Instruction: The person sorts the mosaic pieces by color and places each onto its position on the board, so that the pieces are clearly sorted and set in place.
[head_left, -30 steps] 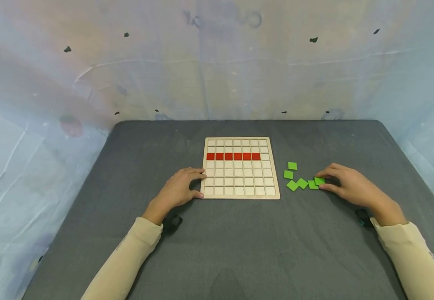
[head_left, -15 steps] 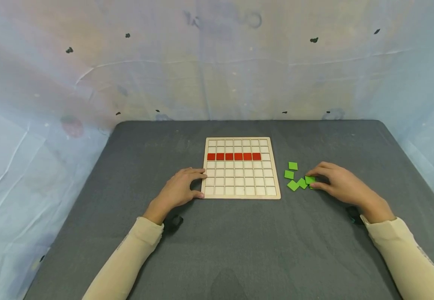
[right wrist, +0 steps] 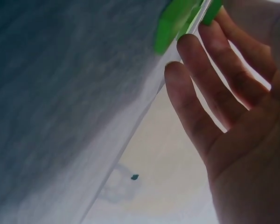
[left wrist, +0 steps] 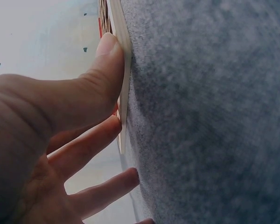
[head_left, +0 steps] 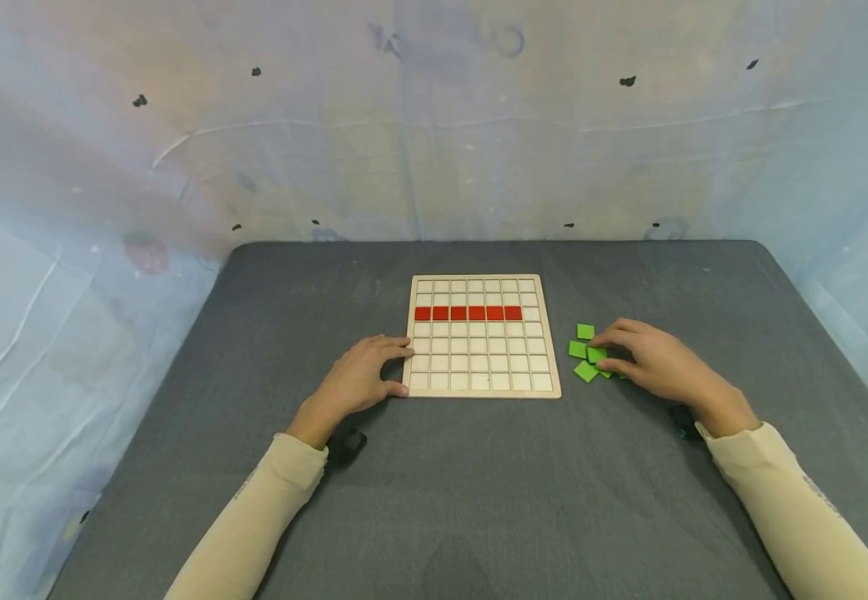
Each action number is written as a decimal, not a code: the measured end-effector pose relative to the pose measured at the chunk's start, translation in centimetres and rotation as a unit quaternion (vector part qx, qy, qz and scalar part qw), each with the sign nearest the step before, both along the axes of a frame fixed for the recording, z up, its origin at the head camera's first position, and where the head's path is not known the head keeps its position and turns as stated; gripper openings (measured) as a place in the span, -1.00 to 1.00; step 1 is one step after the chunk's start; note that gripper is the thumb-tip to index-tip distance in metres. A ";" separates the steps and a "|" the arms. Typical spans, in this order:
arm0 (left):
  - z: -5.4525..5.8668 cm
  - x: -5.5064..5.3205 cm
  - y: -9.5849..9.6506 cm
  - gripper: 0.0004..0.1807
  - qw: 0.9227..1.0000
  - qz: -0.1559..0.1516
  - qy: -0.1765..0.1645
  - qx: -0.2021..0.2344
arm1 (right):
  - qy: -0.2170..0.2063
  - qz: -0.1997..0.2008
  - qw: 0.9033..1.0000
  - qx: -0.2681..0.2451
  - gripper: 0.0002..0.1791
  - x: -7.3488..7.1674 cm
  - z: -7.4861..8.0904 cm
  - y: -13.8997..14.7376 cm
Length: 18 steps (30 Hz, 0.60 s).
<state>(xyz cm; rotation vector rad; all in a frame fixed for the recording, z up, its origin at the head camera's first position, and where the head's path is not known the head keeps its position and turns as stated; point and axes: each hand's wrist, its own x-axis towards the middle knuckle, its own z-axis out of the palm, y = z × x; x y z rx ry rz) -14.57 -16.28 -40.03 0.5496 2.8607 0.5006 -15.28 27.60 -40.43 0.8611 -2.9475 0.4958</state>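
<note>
A wooden grid board (head_left: 481, 393) lies in the middle of the table in the head view, with a row of red square tiles (head_left: 476, 313) in its cells. My left hand (head_left: 354, 377) rests at its left edge; thumb and fingertips touch the rim, and the left wrist view shows those fingers fairly straight. To the right of the board, my right hand (head_left: 659, 360) pinches a green square tile (head_left: 596, 355) between thumb and fingers, above other green tiles (head_left: 586, 372). Part of the cluster is hidden under this hand. In the right wrist view a green tile (right wrist: 212, 12) shows beside the fingertips.
Two more green tiles, an upper one (head_left: 586, 332) and one below it (head_left: 578, 349), lie between the board and my right hand. A dark grey cloth covers the table (head_left: 434, 483). Behind it hangs a pale patterned sheet (head_left: 464, 125).
My right hand has moved left with the green tile, from the right end of the green cluster to above its middle. The left hand and the board stay in place.
</note>
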 end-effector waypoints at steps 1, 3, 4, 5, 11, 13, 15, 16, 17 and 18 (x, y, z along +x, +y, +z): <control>0.0 0.0 0.0 -0.28 1.000 0.000 0.000 0.000 | -0.001 0.000 1.000 0.000 -0.66 -0.1 0.0 -0.2; 0.0 0.0 0.0 -0.28 1.000 0.001 0.000 0.001 | -0.005 -0.001 1.000 0.001 -0.66 -0.2 0.1 -0.7; 0.0 0.0 0.0 -0.28 1.000 0.001 0.001 0.000 | -0.008 -0.002 1.000 0.003 -0.65 -0.3 0.1 -1.0; 0.0 0.0 0.0 -0.28 1.000 0.002 0.000 0.000 | -0.010 -0.002 1.000 0.004 -0.65 -0.4 0.1 -1.2; 0.0 0.0 0.0 -0.28 1.000 0.004 -0.001 -0.001 | -0.013 0.011 1.000 0.001 -0.68 -0.7 0.0 -2.5; 0.0 0.0 0.0 -0.27 1.000 0.004 -0.001 0.000 | -0.012 0.017 1.000 -0.001 -0.69 -0.7 0.0 -2.9; -0.1 -0.1 0.0 -0.28 1.000 0.004 -0.002 0.000 | -0.013 0.020 1.000 -0.001 -0.68 -0.8 0.0 -3.3; 0.0 -0.1 0.0 -0.27 1.000 0.005 -0.002 0.001 | -0.013 0.021 1.000 -0.002 -0.68 -0.9 -0.1 -3.4; 0.0 -0.1 0.0 -0.28 1.000 0.005 -0.003 0.002 | -0.013 0.022 1.000 -0.002 -0.68 -0.9 -0.1 -3.6; -0.1 -0.1 0.0 -0.28 1.000 0.005 -0.003 0.002 | -0.013 0.024 1.000 -0.002 -0.67 -1.0 -0.1 -3.8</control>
